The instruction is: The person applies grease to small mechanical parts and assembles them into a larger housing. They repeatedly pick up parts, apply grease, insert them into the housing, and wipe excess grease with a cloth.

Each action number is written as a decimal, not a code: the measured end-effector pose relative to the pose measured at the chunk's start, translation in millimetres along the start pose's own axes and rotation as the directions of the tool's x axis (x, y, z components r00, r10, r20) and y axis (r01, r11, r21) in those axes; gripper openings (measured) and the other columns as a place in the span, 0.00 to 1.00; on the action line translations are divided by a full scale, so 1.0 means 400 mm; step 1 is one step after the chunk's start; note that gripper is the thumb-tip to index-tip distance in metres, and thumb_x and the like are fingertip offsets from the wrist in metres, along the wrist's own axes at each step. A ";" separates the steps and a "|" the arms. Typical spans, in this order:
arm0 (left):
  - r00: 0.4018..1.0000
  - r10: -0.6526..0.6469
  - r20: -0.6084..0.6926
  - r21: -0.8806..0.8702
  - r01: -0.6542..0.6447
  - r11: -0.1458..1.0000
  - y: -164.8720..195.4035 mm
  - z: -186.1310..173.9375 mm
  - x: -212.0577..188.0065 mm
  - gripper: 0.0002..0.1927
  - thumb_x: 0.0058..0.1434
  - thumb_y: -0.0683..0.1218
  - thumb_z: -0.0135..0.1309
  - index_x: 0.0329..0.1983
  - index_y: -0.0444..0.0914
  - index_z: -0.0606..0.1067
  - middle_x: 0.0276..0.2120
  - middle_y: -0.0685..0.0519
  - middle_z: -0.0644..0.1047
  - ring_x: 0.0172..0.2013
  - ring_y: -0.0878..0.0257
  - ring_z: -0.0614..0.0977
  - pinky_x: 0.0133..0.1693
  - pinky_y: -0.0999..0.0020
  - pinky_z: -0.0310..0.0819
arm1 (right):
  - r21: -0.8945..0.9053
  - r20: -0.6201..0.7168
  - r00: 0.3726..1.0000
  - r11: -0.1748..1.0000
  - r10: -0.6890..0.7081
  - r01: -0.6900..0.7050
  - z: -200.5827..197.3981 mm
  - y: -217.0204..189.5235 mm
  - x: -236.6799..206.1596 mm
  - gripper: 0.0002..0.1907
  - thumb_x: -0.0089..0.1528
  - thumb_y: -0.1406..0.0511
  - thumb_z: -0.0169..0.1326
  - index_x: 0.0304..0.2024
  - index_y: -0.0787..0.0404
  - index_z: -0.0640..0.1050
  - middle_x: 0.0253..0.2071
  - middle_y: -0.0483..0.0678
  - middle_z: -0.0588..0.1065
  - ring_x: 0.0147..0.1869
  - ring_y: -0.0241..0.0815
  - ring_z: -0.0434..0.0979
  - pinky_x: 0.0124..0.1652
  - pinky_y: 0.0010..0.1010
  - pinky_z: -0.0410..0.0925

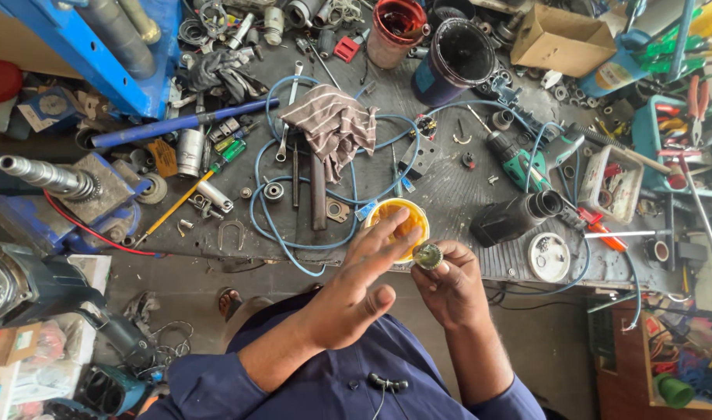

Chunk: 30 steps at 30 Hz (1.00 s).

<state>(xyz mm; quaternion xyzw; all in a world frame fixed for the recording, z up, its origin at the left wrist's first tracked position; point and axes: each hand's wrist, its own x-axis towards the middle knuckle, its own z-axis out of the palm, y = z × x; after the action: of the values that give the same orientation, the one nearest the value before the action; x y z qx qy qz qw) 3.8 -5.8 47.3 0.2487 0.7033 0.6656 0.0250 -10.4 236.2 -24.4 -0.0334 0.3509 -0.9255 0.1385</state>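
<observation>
My right hand [451, 289] grips a small round metal bearing [428, 257], held up just in front of the workbench edge. My left hand [360, 286] is spread open, its fingertips reaching over a yellow tub of grease [396, 225] that stands at the near edge of the bench [449, 187]. The fingers hide part of the tub's opening. I cannot tell whether the fingertips touch the grease. Both sleeves are dark blue.
The bench is crowded: a striped rag [334, 124], a looped blue hose [309, 194], a green power drill [523, 165], a black motor housing [515, 218], a dark bucket [458, 58], a red cup [395, 31], wrenches, a yellow-handled screwdriver [186, 194]. A blue vice [68, 190] stands left.
</observation>
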 end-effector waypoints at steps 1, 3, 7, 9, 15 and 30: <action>1.000 0.014 0.023 0.011 -0.014 1.000 0.000 0.004 0.002 0.48 0.70 0.78 0.26 0.77 0.41 0.63 0.80 0.37 0.52 0.80 0.39 0.52 0.76 0.46 0.43 | -0.002 -0.011 1.000 1.000 0.007 -0.008 0.002 0.001 0.000 0.10 0.62 0.70 0.64 0.45 0.67 0.80 0.41 0.51 0.78 0.32 0.34 0.67 0.30 0.23 0.61; 0.999 0.051 0.015 0.096 -0.052 0.994 -0.001 0.013 0.005 0.48 0.70 0.78 0.24 0.77 0.42 0.62 0.80 0.37 0.51 0.80 0.38 0.52 0.76 0.44 0.43 | 0.001 -0.021 1.000 1.000 0.009 -0.009 0.004 0.002 0.000 0.10 0.62 0.71 0.63 0.44 0.67 0.80 0.43 0.53 0.78 0.31 0.35 0.67 0.30 0.22 0.61; 0.991 0.134 -0.020 0.331 -0.119 0.936 -0.006 0.019 0.007 0.46 0.69 0.78 0.25 0.76 0.45 0.65 0.79 0.37 0.52 0.79 0.37 0.55 0.77 0.42 0.47 | -0.010 -0.024 0.999 0.999 -0.031 0.031 0.008 0.006 0.002 0.09 0.61 0.71 0.63 0.44 0.66 0.79 0.45 0.55 0.79 0.32 0.35 0.68 0.30 0.22 0.62; 0.988 0.152 -0.030 0.427 -0.125 0.896 -0.006 0.021 0.007 0.46 0.69 0.78 0.25 0.76 0.47 0.66 0.79 0.39 0.53 0.79 0.37 0.55 0.77 0.41 0.47 | -0.018 -0.021 0.998 0.998 -0.054 0.053 0.012 0.008 0.005 0.09 0.62 0.72 0.62 0.44 0.66 0.79 0.45 0.55 0.79 0.32 0.35 0.69 0.31 0.22 0.62; 0.981 0.193 -0.027 0.618 -0.135 0.775 -0.002 0.020 0.006 0.46 0.66 0.77 0.27 0.75 0.47 0.67 0.78 0.41 0.54 0.77 0.39 0.55 0.76 0.37 0.45 | -0.163 -0.028 0.993 0.980 -0.117 0.111 0.025 0.005 -0.001 0.10 0.62 0.73 0.62 0.46 0.69 0.80 0.47 0.56 0.78 0.37 0.38 0.73 0.33 0.25 0.65; 0.960 0.252 0.122 0.428 -0.280 0.859 0.000 -0.025 -0.019 0.39 0.67 0.78 0.21 0.68 0.62 0.73 0.81 0.45 0.52 0.81 0.40 0.45 0.78 0.34 0.27 | -0.235 0.098 0.973 0.946 -0.208 0.226 -0.008 0.015 -0.025 0.12 0.63 0.71 0.64 0.50 0.66 0.81 0.45 0.57 0.76 0.41 0.42 0.76 0.39 0.29 0.71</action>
<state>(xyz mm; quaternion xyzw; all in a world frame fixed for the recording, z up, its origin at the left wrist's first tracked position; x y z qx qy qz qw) 6.8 -18.0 46.2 0.3630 0.7933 0.4779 -0.1021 0.0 236.8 -30.3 -0.1219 0.4511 -0.8831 0.0434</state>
